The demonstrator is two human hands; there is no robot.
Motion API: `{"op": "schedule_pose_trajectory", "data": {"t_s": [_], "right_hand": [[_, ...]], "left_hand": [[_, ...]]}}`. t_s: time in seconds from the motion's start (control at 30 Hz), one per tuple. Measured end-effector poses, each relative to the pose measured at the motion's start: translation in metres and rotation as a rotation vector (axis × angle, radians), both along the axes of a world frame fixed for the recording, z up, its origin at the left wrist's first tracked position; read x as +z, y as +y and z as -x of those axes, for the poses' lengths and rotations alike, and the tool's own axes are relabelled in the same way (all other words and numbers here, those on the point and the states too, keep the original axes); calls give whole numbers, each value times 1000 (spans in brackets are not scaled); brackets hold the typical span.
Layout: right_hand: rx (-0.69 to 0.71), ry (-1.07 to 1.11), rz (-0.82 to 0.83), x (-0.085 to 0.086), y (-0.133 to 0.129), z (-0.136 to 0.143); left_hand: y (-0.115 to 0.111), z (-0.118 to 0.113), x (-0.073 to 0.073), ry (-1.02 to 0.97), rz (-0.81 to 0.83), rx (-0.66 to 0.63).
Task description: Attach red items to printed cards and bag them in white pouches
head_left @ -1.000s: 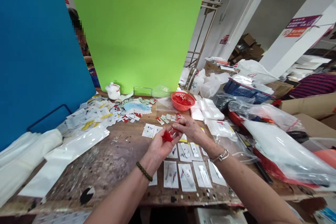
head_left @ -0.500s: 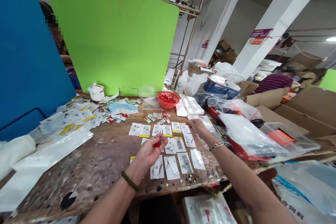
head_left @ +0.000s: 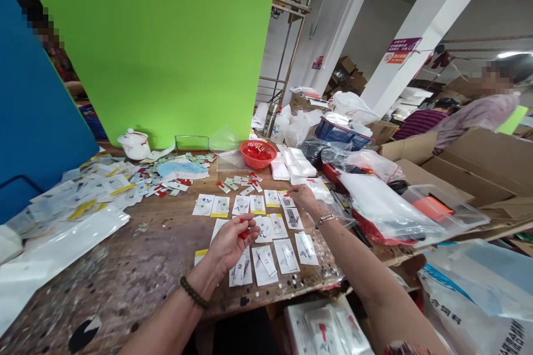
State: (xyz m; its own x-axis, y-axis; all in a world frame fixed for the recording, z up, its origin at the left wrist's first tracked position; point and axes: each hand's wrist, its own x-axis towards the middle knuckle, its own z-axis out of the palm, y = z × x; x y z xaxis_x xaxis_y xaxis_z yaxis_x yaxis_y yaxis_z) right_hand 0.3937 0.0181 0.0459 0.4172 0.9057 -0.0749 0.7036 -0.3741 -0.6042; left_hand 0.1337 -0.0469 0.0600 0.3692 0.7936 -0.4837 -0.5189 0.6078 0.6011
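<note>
Clock centred on the cards, 12 pointing away from the person.

The left hand (head_left: 229, 240) is hovering over the left side of the cards (head_left: 259, 277), near 9 o'clock, palm turning partly upward. Its fingers are curling in around red pieces (head_left: 245, 228), which are showing between thumb and fingertips; their count is staying unclear. A dark beaded bracelet (head_left: 194, 292) is circling the left wrist.

The right hand (head_left: 303, 196) is reaching to 2 o'clock, its fingertips just at the card in the back right corner. A spot of red is showing beside them; whether the fingers are pinching it or standing apart, cannot tell. A metal bracelet (head_left: 326, 220) is circling the right wrist.

The cards are lying flat in rough rows on the tabletop (head_left: 162, 274); several are bearing pale slips (head_left: 266, 262), some lying askew.

Surroundings: a red basket (head_left: 257, 165) is standing at 12, holding more red pieces. Small tags (head_left: 231, 183) are lying loose at 11, between basket and cards. White bags (head_left: 297, 162) are lying at 1. A blue crate (head_left: 339, 134) is sitting farther out, between 1 and 2. A lidded pot (head_left: 135, 145) is standing at 10, packets (head_left: 100, 184) heaping up in front of it. A green panel (head_left: 158, 50) is rising behind. At far right, two people are showing beyond open cartons (head_left: 487, 163).
</note>
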Motion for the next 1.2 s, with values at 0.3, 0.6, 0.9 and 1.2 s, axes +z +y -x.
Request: {"op": "schedule_pose_trajectory", "data": {"t_s": [0.3,0.6,0.9,1.2], "right_hand": [[17,-209,26,-3,-8,16],[576,302,100,40,-53,82],[359,347,21,24,-38,76],[298,18,6,6,19,38]], "left_hand": [[-2,-11,-8,114,-155,-101],[-7,-17,-13,280,-301,-85],[-1,-16,-12,313,-349,-70],[9,-10,-11,203,-141,-29]]}}
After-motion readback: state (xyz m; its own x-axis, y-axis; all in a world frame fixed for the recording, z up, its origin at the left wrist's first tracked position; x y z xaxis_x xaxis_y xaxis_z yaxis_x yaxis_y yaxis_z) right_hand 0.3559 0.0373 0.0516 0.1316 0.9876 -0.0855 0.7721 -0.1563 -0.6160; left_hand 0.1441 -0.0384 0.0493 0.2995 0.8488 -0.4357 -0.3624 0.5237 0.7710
